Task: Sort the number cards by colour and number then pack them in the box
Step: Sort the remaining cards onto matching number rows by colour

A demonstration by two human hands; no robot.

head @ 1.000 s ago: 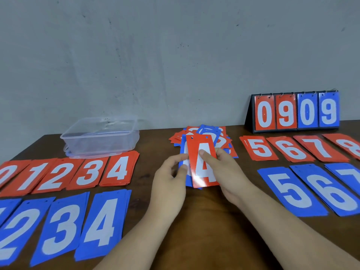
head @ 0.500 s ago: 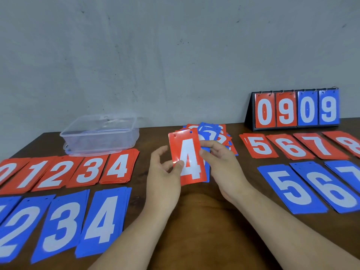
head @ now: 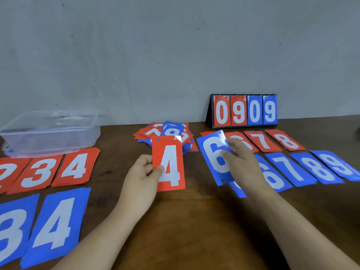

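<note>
- Two cards are leaving the table at once: my left hand (head: 143, 170) is pinching the red 4 (head: 169, 164), thumb on its face, and my right hand (head: 240, 158) is gripping the blue 6 (head: 215, 157).
- Each is hovering near the unsorted heap (head: 167, 133); the box (head: 50, 133) is sitting far left.
- I'm risking a misfile: the card reads as 6 or 9, depending which end is up.
- Both are glaring, thin and slippery-looking.

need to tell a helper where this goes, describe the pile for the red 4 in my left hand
Start at the clear plastic box at the table's back left. The row of red piles runs just in front of it; the red 4 pile ends that row on the right, beside the red 3 pile.
</note>
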